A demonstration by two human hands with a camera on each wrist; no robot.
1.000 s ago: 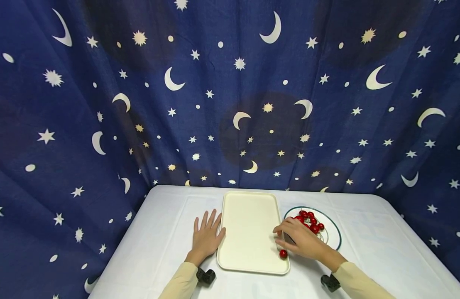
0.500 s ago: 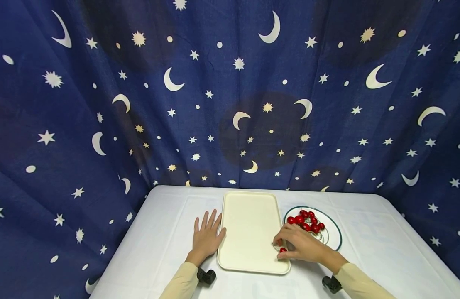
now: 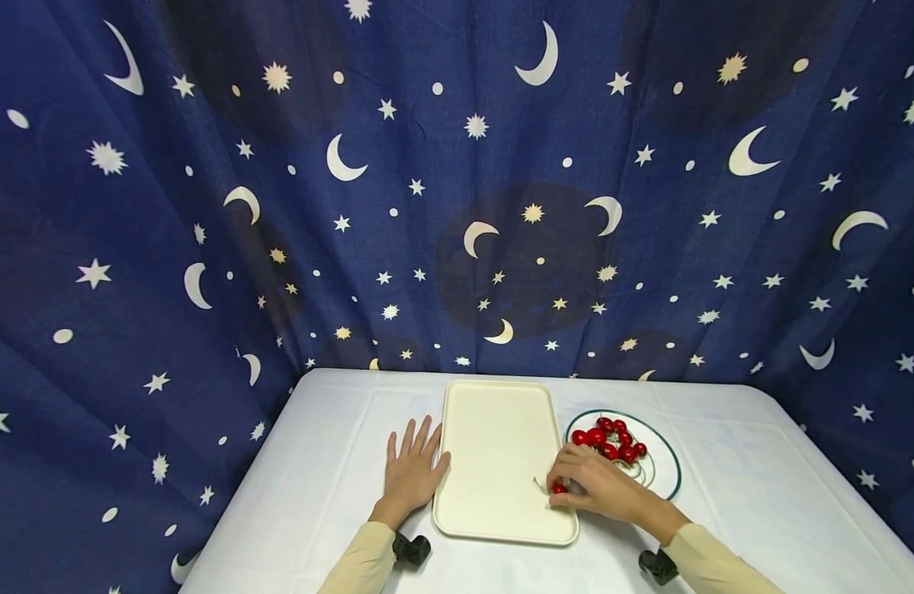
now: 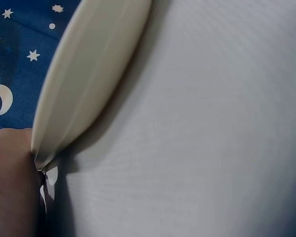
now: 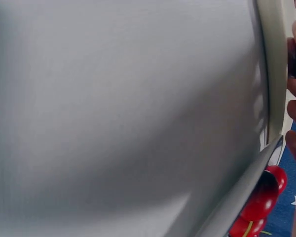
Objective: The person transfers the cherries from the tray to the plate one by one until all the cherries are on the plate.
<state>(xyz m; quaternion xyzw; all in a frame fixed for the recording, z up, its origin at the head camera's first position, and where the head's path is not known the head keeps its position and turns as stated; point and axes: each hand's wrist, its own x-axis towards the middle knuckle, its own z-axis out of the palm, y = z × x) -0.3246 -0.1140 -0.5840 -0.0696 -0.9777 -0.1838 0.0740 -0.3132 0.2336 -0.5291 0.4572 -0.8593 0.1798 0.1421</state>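
A cream rectangular tray [image 3: 494,462] lies in the middle of the table. My left hand [image 3: 412,474] rests flat at its left side, fingers spread and thumb against the rim. In the left wrist view, part of that hand [image 4: 12,182] shows beside the tray's outer wall [image 4: 89,74]. Over the tray's near right part, my right hand [image 3: 594,483] pinches a red cherry [image 3: 558,488] between thumb and fingers, its stem pointing left. The right wrist view shows this cherry [image 5: 295,59] dark and partly hidden by fingers.
Right of the tray, a white plate [image 3: 659,474] with a dark green rim holds several red cherries [image 3: 609,437] with long stems. My right forearm passes in front of it. A white cloth [image 3: 754,487] covers the table; a blue star-patterned curtain [image 3: 442,247] stands behind.
The cherry, first hanging below my right hand by the tray's near right edge, is now up between the fingers and thumb. Its stem has swung left. My left hand stays put.
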